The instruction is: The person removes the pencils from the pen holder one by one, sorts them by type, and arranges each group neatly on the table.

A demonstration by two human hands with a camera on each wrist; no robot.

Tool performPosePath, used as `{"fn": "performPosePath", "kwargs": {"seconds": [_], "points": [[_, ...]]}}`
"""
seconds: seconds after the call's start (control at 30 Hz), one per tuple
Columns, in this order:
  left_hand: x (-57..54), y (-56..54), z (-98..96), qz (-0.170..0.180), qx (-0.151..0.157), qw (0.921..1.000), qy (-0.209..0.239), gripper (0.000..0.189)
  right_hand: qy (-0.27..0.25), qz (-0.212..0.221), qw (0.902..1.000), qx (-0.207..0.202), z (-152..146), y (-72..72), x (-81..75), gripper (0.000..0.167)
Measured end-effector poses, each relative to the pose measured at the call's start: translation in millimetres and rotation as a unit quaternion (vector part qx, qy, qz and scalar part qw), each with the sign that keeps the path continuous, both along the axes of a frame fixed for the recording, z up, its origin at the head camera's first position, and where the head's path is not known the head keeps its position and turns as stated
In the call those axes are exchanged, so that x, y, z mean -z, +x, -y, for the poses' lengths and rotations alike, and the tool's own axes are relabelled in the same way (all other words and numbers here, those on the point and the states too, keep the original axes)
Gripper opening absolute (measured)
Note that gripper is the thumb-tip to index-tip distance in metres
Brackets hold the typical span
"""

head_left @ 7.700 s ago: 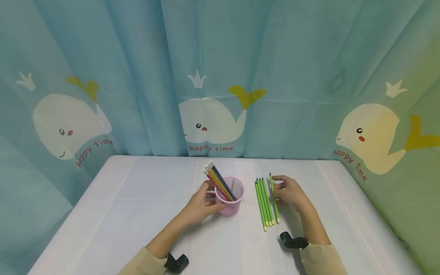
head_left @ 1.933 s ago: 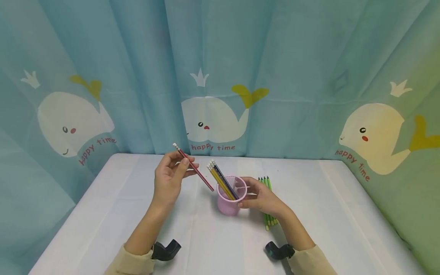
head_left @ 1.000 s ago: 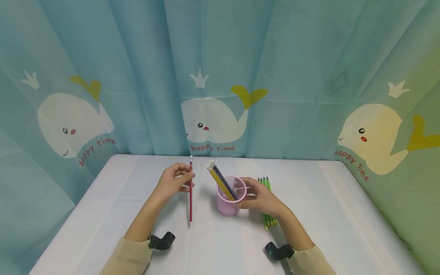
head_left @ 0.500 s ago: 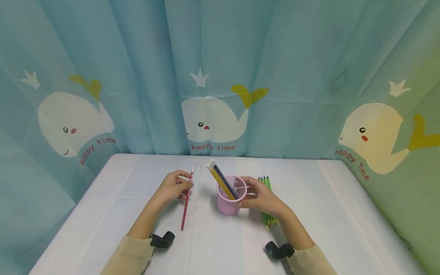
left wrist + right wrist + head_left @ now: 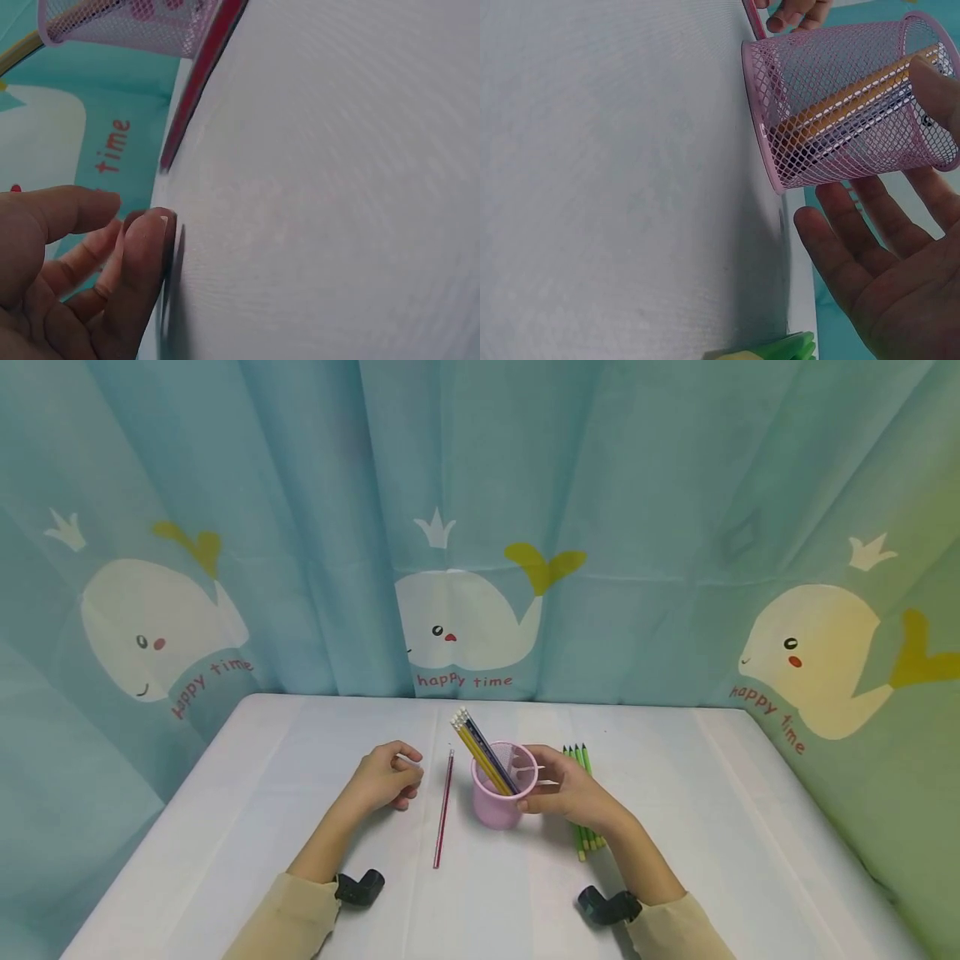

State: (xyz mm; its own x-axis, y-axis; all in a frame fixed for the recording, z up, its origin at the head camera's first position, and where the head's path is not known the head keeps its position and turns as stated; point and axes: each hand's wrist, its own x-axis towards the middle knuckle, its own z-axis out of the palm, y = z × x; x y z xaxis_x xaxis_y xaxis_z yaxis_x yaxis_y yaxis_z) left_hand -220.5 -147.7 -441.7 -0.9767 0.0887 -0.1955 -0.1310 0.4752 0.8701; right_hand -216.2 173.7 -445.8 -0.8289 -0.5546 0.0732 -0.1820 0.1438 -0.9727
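Table bears cup, red pencil, green pencils.

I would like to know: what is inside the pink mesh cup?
Inside the pink mesh cup lean yellow pencils and dark blue pencils; their lower parts show through it. They overlap, so their number is unclear, and the right hand covers one side.

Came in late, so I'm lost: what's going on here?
A person is working at a white table. Their right hand holds a round pink mesh cup, in which slim yellow and dark blue pencils lean. Their left hand holds nothing, and a slim red pencil lies on the table between it and the cup. Slim green pencils lie on the table, partly hidden by the right hand.
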Motion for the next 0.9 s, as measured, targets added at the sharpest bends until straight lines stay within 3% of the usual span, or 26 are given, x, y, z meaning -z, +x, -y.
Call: {"fn": "performPosePath", "kwargs": {"seconds": [0.4,0.63,0.9], "points": [[-10.3,1.3,-3.5,-0.019,0.006,0.9998,0.008,0.024,0.010,0.002,0.9999,0.003,0.5,0.7,-5.8,0.076],[-21.3,3.5,-9.8,-0.082,0.042,0.9955,0.023,0.025,0.008,-0.001,1.0000,0.005,-0.8,2.2,-5.6,0.075],[-44.9,20.3,-19.7,-0.143,0.084,0.9852,0.042,0.018,0.008,-0.003,1.0000,0.005,0.4,3.1,-4.0,0.075]]}}
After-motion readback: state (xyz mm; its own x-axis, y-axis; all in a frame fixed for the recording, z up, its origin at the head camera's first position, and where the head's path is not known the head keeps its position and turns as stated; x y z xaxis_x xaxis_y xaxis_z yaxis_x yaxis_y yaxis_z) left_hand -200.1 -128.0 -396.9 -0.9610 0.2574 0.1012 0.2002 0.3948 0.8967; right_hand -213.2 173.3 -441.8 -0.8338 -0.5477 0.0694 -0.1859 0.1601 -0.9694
